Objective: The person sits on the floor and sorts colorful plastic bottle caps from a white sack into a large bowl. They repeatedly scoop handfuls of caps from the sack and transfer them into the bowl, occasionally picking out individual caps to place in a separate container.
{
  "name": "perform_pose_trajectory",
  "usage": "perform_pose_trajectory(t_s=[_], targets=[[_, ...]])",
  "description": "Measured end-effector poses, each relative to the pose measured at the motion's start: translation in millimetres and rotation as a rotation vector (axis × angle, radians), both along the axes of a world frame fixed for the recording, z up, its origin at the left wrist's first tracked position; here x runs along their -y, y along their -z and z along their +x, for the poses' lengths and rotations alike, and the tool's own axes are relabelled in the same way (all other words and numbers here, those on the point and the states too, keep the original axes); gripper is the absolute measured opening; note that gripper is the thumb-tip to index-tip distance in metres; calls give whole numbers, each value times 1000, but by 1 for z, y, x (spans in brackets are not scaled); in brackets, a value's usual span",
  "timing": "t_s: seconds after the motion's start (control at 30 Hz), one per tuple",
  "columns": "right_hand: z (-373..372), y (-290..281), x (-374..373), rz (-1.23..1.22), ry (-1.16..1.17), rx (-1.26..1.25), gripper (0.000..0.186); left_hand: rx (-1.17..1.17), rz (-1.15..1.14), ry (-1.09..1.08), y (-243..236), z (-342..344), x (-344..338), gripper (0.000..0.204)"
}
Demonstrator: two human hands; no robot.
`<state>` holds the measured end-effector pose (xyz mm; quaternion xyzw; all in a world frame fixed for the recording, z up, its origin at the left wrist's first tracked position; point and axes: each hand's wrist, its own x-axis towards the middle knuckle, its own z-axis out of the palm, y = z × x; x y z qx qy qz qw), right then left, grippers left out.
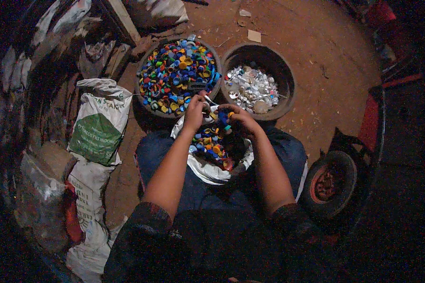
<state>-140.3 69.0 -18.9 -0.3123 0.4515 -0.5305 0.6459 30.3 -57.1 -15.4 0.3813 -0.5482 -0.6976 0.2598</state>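
Note:
Between my knees an open white sack (207, 173) holds a heap of mixed bottle caps (212, 140), mostly yellow, blue and orange. At its far rim my left hand (195, 112) is closed, fingers pinched together; a small pale piece shows by the fingertips, too blurred to name. My right hand (243, 121) curls over the sack's far right side, with blue and orange bottle caps (225, 115) in its fingers. Beyond my left hand stands a round dark tub (140, 87) full of many-coloured caps. Right of it, a second tub (288, 75) contains white and clear caps.
Printed white sacks (101, 120) lie along the left, beside bundled, crumpled material (47, 188). A wheel (328, 184) with a red hub stands close on my right. Beyond the tubs, a flat tan scrap (254, 36) lies on the brown earth floor (311, 89).

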Motion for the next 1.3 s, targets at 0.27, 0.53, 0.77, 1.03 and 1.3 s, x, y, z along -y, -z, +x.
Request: perform_pose_trajectory(t_s=[0.27, 0.53, 0.77, 1.03, 1.3], targets=[[5, 21, 0, 99, -5, -88, 57, -93, 399, -117, 11, -2, -10, 24], [20, 4, -2, 118, 71, 166, 71, -218, 303, -41, -1, -4, -9, 19], [23, -5, -2, 38, 89, 330, 81, -413, 219, -125, -24, 0, 1, 15], [15, -7, -9, 34, 115, 304, 72, -381, 508, 20, 20, -4, -2, 26], [25, -21, -3, 130, 187, 296, 73, -142, 497, 76, 49, -10, -9, 38]])
